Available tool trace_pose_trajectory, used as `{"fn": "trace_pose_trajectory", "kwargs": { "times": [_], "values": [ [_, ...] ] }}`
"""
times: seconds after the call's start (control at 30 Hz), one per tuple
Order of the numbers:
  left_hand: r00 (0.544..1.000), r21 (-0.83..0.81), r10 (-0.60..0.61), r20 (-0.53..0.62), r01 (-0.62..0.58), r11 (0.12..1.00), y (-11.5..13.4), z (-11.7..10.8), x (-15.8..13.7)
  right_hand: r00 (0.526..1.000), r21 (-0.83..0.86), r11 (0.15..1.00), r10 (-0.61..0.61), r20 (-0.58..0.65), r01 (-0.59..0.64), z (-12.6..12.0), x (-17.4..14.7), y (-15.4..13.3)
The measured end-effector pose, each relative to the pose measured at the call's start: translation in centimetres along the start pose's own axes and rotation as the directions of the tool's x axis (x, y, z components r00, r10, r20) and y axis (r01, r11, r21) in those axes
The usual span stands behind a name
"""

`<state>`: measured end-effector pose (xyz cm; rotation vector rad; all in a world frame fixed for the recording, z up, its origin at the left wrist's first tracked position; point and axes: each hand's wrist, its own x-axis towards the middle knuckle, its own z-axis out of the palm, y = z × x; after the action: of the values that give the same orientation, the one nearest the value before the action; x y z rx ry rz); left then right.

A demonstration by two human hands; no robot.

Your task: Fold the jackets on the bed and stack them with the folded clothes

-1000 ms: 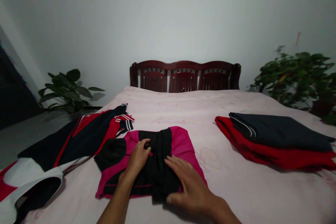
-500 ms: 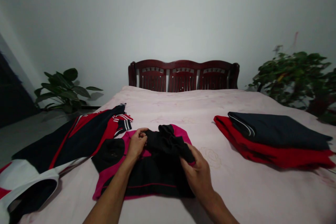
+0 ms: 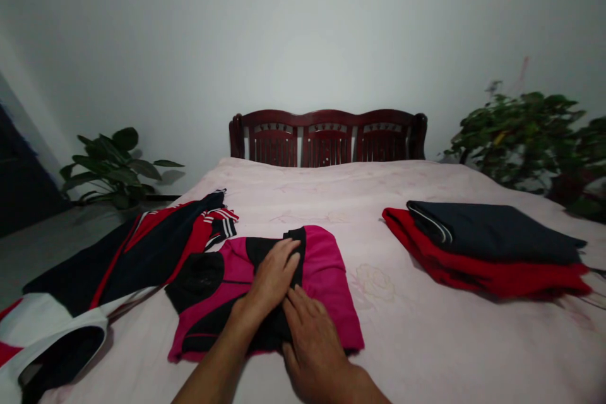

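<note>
A magenta and black garment [image 3: 326, 265] lies partly folded on the bed in front of me, its black collar end pointing left. My left hand [image 3: 272, 274] rests on the black fabric near the middle, fingers stretched out toward the far edge. Just below and to the right, my right hand [image 3: 310, 334] lies flat on the same garment, its fingertips close to the left hand. Both palms face down, and neither hand grips the cloth. The parts of the garment under the hands are hidden.
Left of it lies a spread navy, red and white jacket [image 3: 161, 240]. To the right sits a stack with a folded dark navy garment [image 3: 497, 230] on a red folded one [image 3: 473, 274]. A pale pink sheet [image 3: 416, 341] covers the bed; a dark wooden headboard [image 3: 329, 136] stands behind.
The bunched black part held between both hands is now laid down flat over the garment, showing a magenta panel on the right. Both hands have let go; the right moved left.
</note>
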<state>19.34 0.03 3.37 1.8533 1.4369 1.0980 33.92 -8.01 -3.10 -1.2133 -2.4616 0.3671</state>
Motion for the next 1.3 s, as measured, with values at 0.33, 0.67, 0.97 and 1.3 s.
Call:
{"fn": "trace_pose_trajectory", "kwargs": {
  "times": [0.33,0.67,0.97,1.3],
  "values": [
    [0.976,0.018,-0.134,0.174,0.133,0.991,-3.0,4.7,1.7,0.954,0.034,0.999,0.049,-0.296,-0.041,-4.8,-3.1,2.9],
    [0.942,0.076,-0.046,0.332,0.022,0.997,-0.3,9.0,7.1,0.945,-0.058,0.984,0.147,-0.292,-0.171,-4.4,-2.4,5.5],
    [0.959,0.249,-0.054,0.279,-0.018,0.968,-2.9,9.8,6.7,0.974,-0.009,0.999,-0.035,-0.225,0.034,-3.3,-4.7,4.3],
    [0.984,0.259,-0.062,0.165,0.017,0.966,-2.4,7.2,2.6,0.765,0.875,0.231,0.608,0.212,-0.426,-6.1,0.6,10.6]
  ]
}}
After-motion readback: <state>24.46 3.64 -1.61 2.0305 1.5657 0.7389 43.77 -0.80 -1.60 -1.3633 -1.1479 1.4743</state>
